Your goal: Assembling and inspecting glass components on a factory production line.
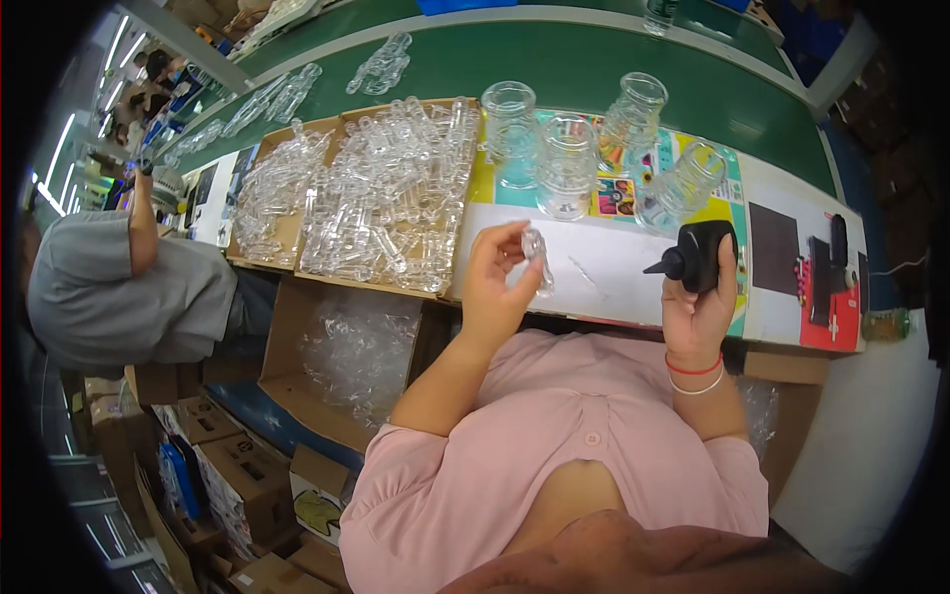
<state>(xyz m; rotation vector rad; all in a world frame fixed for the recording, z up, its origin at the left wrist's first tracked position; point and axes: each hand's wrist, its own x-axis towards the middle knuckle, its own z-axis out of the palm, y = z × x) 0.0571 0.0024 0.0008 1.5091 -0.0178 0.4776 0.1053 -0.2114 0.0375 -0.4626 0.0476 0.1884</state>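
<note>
Between the thumb and fingers of my left hand is a small clear plastic piece, held upright over the white work surface. My right hand grips a black squeeze bottle with a narrow nozzle that points left toward the clear piece, some distance apart from it. A thin clear sliver lies on the white surface between my hands. Just beyond stand clear ribbed jars, among them a front one and a right one that leans.
Left of my hands, cardboard trays hold heaps of clear plastic pieces. More clear pieces lie on the green table. A black phone-like slab lies far right. A person in a grey shirt sits at left. An open carton stands below.
</note>
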